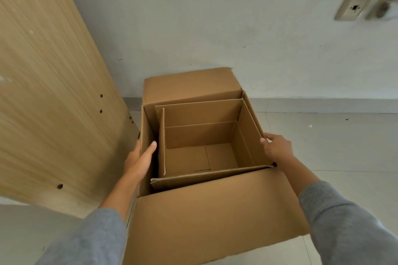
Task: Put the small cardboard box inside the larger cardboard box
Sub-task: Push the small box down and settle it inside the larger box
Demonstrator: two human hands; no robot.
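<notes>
Two cardboard boxes sit nested on a pale tiled floor (pixel 323 146) against a white wall (pixel 215 17). Far left, a wooden panel (pixel 43 71) with a few dark screw holes leans or stands upright, just beside the boxes. Next comes the left hand (pixel 139 162), grey sleeve (pixel 90 236) behind it, fingers straddling the left wall of the larger cardboard box (pixel 215 211): thumb inside the wall, other fingers hidden on the outside, so it looks clamped on that wall, though the outer fingers cannot be seen. Centre: the small cardboard box (pixel 200 157) is already inside the larger one, open-topped, its flaps standing up, its bare bottom visible, pushed toward the right side, with a dark gap between its left wall and the larger box's left wall. The larger box's near flap folds out toward the camera; its far flap stands up against the wall. Right of centre, the right hand (pixel 277 148) rests at the right rim, fingertips curled over the edge of the right-hand flap or wall; which box's edge it pinches cannot be told. Top right, a blurred wall socket plate (pixel 353 6).
</notes>
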